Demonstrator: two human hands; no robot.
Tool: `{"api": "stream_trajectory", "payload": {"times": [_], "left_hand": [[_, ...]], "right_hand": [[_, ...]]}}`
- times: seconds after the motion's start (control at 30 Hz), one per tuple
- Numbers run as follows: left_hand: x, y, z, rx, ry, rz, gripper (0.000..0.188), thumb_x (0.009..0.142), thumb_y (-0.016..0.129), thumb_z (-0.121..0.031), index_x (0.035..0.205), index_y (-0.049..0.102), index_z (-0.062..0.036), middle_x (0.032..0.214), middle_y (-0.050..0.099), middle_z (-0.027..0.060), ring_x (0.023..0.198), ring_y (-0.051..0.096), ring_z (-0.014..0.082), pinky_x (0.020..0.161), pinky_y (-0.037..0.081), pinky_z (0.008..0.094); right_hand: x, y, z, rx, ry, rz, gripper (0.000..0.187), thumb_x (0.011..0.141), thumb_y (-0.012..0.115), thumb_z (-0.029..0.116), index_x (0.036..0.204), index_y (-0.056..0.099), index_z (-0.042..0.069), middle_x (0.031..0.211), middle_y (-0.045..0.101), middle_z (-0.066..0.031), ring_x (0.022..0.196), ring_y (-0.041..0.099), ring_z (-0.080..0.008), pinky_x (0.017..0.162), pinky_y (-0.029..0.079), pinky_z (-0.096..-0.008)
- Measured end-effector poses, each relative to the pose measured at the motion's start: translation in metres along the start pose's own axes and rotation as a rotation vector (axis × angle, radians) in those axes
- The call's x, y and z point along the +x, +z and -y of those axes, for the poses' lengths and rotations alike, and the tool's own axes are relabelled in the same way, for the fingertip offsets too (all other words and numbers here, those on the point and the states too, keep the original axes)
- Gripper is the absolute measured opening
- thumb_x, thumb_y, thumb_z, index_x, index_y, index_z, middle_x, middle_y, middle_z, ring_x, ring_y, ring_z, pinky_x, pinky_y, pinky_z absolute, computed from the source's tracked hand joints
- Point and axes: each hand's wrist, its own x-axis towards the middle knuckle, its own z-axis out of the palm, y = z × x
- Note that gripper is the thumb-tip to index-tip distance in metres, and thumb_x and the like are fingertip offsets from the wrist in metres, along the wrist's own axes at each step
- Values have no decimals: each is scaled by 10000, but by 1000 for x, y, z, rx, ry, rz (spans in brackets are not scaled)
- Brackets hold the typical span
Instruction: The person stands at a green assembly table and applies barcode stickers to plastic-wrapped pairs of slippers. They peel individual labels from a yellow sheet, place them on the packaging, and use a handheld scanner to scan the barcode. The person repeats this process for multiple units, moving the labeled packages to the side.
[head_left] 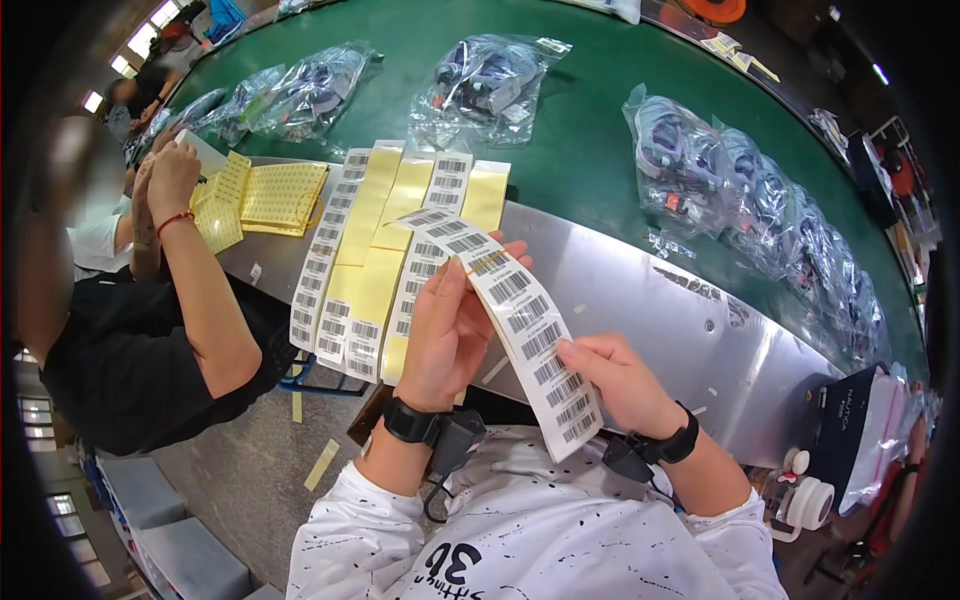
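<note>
A long stack of white barcode label strips point(527, 316) curves between my hands, with a thin yellowish rubber band point(489, 263) around its upper part. My left hand point(455, 325) is closed on the stack, thumb on the near edge and fingers behind it. Lower down, my right hand point(613, 378) pinches its right edge between thumb and fingers. Beside my left hand, several more label strips point(343, 222) lie side by side on the metal table edge, some bare yellow where labels are gone.
Bagged shoe-like items point(487, 85) lie on the green belt point(570, 110), with a bagged row point(740, 190) at right. At left, a co-worker point(150, 330) handles yellow label sheets point(283, 196). A dark bag point(842, 425) and a bottle point(803, 503) stand at lower right.
</note>
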Motion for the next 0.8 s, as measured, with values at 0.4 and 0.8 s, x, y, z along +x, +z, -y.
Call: {"api": "stream_trajectory", "payload": {"times": [0.4,0.8], "left_hand": [[3,3,11,1,20,-17,437,1018,384,-239,1353,375,41,1327,495,240,1213,529,287,969,491,374],[24,-2,31,127,59,-246,196,959,546,-150,1056,594,13,1002,677,101,871,669,158,760,560,289]], "right_hand": [[-22,-33,26,-702,-201,59,368,970,518,244,794,647,-53,583,595,-110,488,518,-119,498,427,-292],[-15,-47,-1,-742,-185,-39,285,889,621,205,787,646,-60,522,513,-127,448,377,-128,460,343,-318]]}}
